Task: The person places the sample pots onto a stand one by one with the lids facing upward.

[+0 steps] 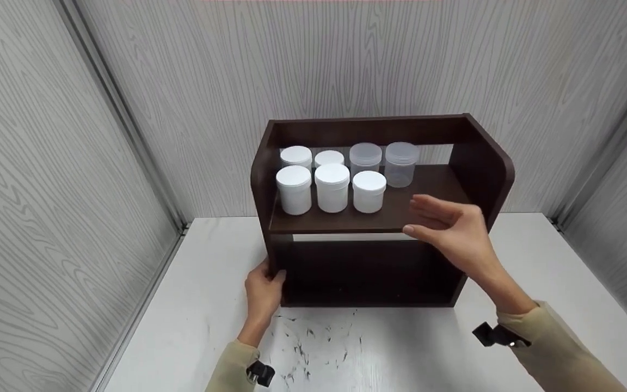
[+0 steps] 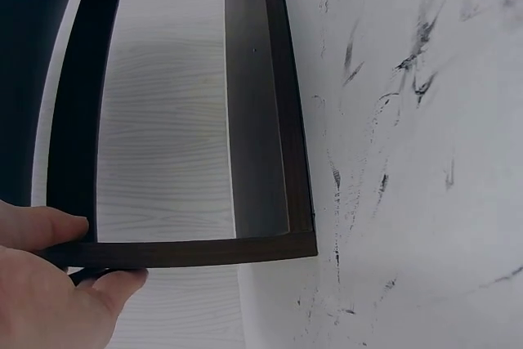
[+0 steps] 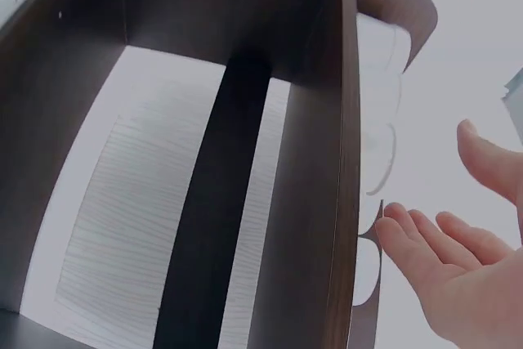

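Note:
A dark brown two-tier shelf (image 1: 368, 223) stands on the white table. My left hand (image 1: 263, 291) grips the edge of its left side panel, thumb on one face and fingers on the other, as the left wrist view shows. In front of the upper tier's right part, my right hand (image 1: 455, 231) hovers with extended fingers and thumb apart, holding nothing. Several white lidded jars (image 1: 332, 188) stand upright on the upper tier's left and middle. Behind them to the right are two translucent jars, one of them this clear jar (image 1: 399, 166) at the row's right end.
Dark scuff marks (image 1: 302, 348) streak the white table (image 1: 210, 261) in front of the shelf. Grey wood-patterned panels (image 1: 346, 65) rise behind and on both sides. The shelf's lower tier (image 1: 368, 272) has a dark back board with a gap above it.

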A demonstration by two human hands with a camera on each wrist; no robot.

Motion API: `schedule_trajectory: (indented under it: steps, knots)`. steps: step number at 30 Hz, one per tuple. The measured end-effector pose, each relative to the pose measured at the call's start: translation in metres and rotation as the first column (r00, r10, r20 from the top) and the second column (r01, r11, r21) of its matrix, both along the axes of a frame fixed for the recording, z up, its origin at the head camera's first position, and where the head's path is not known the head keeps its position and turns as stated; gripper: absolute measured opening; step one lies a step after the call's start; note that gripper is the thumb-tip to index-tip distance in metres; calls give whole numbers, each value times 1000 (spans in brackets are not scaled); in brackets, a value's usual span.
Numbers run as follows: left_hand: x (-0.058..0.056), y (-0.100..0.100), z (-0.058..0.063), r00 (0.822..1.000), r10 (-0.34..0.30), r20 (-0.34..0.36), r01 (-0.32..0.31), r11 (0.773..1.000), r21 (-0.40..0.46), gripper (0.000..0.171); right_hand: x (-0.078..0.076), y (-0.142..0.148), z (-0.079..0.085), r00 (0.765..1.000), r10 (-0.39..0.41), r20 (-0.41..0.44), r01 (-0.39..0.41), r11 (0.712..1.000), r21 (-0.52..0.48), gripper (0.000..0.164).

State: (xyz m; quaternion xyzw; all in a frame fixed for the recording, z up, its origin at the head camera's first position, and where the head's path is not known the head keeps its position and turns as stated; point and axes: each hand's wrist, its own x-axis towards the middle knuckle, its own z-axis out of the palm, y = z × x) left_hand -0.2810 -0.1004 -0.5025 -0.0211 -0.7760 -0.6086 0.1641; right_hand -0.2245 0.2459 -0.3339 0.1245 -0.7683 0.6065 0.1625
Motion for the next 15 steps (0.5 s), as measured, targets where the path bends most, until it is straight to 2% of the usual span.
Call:
schedule_trajectory:
  steps: [4, 8, 11, 15]
  knots:
    - [6, -4, -3, 1000, -2, 17, 2, 1000, -13, 49, 26, 5, -19, 999, -32, -35, 31, 999, -6, 48]
    - [17, -12, -8, 999, -16, 31, 17, 999, -31, 45, 48, 13, -45, 998, -54, -18, 54, 998, 14, 39]
    - [25, -18, -10, 1000, -26, 3, 26, 997, -72, 39, 60, 19, -62, 998, -58, 19, 57, 998, 17, 33]
    - [32, -28, -10, 999, -3, -47, -5, 988, -155, 33, 73, 28, -80, 996, -70, 62, 69, 997, 17, 27]
